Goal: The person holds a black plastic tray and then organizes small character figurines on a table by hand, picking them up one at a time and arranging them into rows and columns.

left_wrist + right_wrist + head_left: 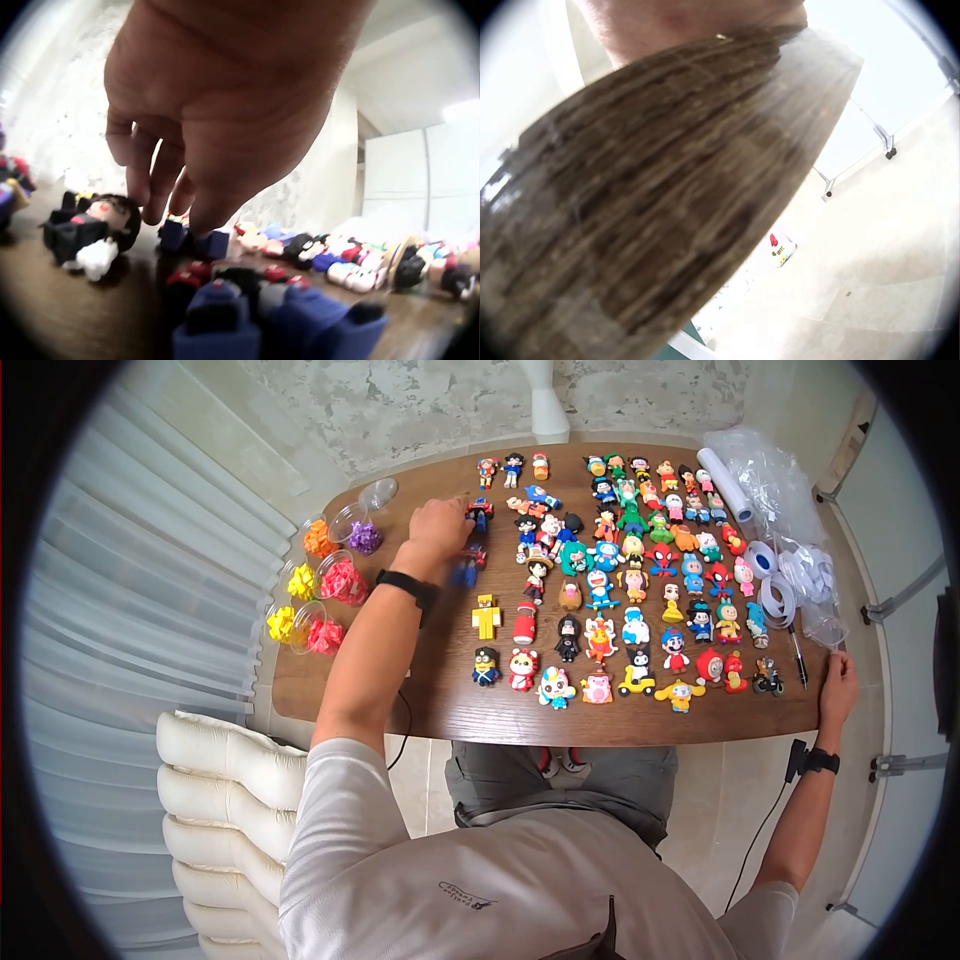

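Note:
My left hand (440, 528) reaches over the left part of the table, fingers pointing down. Its thumb and fingers pinch a blue and red toy robot (481, 514); the robot's blue feet (187, 241) show under the fingertips in the left wrist view. Nearer the wrist lies a second blue and red toy robot (281, 319). A dark-haired doll figure (97, 225) lies beside the fingers there. At the table's right edge rests my right hand (840, 682), fingers loosely curled and holding nothing. In the right wrist view, only part of this hand (697, 26) shows above the wooden tabletop (652, 180).
Rows of small toy figures (600, 590) cover the table's middle and right. Clear cups with yellow, orange, purple and red paper pieces (343, 582) stand at left. Plastic bags (765, 470), a white roll (724, 484), tape (763, 560) and a pen (799, 658) lie at right.

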Action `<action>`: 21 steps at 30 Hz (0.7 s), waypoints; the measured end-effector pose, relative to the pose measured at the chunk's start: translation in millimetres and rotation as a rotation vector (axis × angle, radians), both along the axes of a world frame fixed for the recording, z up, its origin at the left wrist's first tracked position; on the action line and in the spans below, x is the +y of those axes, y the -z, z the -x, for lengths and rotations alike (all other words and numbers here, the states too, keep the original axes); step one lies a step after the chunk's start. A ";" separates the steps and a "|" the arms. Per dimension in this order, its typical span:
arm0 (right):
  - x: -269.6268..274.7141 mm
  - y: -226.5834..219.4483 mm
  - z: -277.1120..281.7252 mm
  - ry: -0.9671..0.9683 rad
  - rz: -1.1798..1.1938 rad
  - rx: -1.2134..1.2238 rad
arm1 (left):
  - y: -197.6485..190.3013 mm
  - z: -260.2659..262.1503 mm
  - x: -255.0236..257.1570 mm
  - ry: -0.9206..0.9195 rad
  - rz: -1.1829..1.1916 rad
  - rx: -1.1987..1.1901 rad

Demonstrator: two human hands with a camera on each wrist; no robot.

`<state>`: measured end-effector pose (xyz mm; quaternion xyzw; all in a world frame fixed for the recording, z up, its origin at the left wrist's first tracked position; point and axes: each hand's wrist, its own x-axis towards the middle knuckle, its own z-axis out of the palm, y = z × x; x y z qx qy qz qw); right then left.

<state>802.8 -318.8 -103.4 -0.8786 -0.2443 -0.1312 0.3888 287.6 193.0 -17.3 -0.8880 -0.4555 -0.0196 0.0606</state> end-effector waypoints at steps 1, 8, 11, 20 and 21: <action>-0.6 0.6 -0.4 -0.005 0.003 0.006 | -3.7 5.7 -5.9 0.029 0.004 -0.040; -2.4 0.3 -2.3 -0.023 0.018 0.009 | -39.7 40.9 -88.4 0.088 0.254 0.095; -3.7 5.4 -6.6 -0.044 0.013 -0.001 | -17.3 47.0 -90.8 0.113 0.213 0.039; -4.9 4.5 -5.3 -0.053 0.011 -0.003 | -30.0 92.3 -65.8 -0.020 -0.010 -0.159; -4.0 5.1 -5.5 -0.053 0.008 -0.002 | -25.8 99.5 -59.3 -0.054 -0.041 -0.047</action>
